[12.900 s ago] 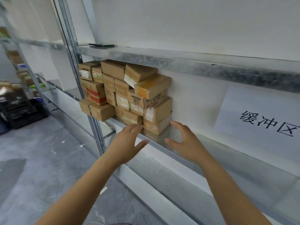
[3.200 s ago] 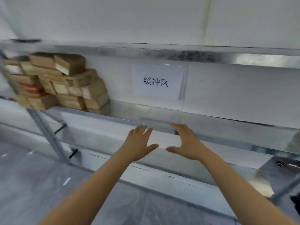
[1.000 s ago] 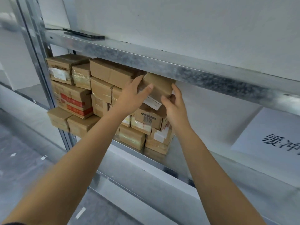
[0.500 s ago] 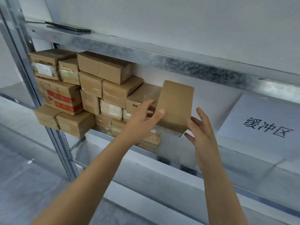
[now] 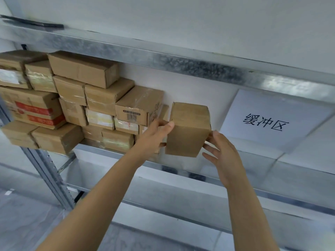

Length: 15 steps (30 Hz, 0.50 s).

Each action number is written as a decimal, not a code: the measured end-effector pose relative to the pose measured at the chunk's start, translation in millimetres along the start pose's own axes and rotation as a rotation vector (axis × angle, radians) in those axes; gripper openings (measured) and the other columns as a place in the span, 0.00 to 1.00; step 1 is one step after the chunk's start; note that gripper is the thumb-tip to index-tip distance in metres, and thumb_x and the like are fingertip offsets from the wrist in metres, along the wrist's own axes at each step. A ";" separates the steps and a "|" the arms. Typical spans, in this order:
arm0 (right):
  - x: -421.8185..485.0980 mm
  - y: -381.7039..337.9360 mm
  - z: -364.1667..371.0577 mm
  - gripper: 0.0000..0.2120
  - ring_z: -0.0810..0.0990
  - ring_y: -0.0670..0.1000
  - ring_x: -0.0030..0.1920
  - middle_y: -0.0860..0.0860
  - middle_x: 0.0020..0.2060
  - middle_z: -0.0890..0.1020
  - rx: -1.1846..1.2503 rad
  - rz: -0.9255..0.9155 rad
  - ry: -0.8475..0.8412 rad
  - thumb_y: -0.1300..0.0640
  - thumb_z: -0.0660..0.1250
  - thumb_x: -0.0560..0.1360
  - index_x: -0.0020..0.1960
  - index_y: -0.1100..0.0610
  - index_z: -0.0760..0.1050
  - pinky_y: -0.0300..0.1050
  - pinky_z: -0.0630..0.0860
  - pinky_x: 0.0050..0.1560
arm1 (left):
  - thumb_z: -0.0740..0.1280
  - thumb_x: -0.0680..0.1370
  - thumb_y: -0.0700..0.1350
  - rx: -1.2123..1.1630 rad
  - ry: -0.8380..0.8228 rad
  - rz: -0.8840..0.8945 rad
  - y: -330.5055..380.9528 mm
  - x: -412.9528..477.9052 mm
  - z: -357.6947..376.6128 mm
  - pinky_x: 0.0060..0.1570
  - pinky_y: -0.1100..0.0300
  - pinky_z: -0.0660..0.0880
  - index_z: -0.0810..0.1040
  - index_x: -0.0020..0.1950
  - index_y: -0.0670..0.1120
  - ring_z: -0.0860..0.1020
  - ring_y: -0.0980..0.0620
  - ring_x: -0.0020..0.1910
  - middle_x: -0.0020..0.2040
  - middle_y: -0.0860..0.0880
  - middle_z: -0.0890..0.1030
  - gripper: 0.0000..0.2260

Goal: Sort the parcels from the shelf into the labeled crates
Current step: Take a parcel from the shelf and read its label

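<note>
- currently one parcel (image 5: 188,129) is gripped by the left hand (image 5: 154,136) and steadied with spread fingers by the right hand (image 5: 222,151), above the shelf's (image 5: 299,171) front edge.
- pick judged underway; next, its label must be read.

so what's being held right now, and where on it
A brown parcel: the left hand grips its left edge, thumb in front; the right hand touches its lower right side.

plain brown parcel (image 5: 188,129), brown stacked boxes (image 5: 87,98), one red-banded (image 5: 34,113); white sign (image 5: 268,120) with black characters; grey speckled shelf (image 5: 181,64).
</note>
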State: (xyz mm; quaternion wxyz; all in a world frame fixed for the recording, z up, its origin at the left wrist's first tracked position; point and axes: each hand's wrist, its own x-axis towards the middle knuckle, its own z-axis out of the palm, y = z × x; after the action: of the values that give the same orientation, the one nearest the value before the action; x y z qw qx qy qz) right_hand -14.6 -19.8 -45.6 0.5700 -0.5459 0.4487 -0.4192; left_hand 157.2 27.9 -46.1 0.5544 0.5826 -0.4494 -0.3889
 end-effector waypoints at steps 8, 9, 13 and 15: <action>-1.1 3.5 -29.2 0.16 0.79 0.51 0.56 0.48 0.51 0.82 0.062 0.021 0.048 0.45 0.54 0.80 0.49 0.53 0.77 0.50 0.74 0.58 | 0.50 0.81 0.55 -0.170 -0.014 -0.005 4.5 8.1 25.5 0.60 0.48 0.73 0.70 0.42 0.48 0.72 0.47 0.64 0.56 0.48 0.75 0.15; -1.1 4.7 -31.5 0.16 0.79 0.51 0.55 0.48 0.50 0.82 0.066 0.019 0.055 0.45 0.55 0.79 0.50 0.53 0.77 0.49 0.74 0.57 | 0.52 0.81 0.54 -0.160 -0.010 -0.005 4.4 8.2 28.5 0.61 0.47 0.73 0.70 0.44 0.48 0.72 0.47 0.64 0.58 0.46 0.75 0.14; -1.3 7.3 -37.0 0.19 0.79 0.52 0.54 0.49 0.50 0.81 0.071 0.023 0.063 0.44 0.56 0.79 0.55 0.58 0.76 0.50 0.75 0.57 | 0.55 0.80 0.54 -0.135 0.008 -0.011 2.3 8.9 35.7 0.54 0.53 0.75 0.70 0.52 0.47 0.73 0.49 0.62 0.61 0.45 0.74 0.11; -2.2 7.2 -37.8 0.21 0.79 0.52 0.54 0.50 0.51 0.81 0.064 0.021 0.072 0.44 0.56 0.79 0.59 0.60 0.74 0.48 0.76 0.55 | 0.55 0.80 0.54 -0.155 -0.012 -0.014 0.4 9.6 36.5 0.53 0.53 0.75 0.70 0.53 0.49 0.74 0.49 0.61 0.61 0.46 0.74 0.10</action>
State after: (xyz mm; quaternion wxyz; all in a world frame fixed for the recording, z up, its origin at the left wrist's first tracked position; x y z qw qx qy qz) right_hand -51.8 -26.6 -52.7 0.5750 -0.5073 0.4611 -0.4466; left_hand 125.3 8.0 -48.2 0.5925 0.5387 -0.4170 -0.4300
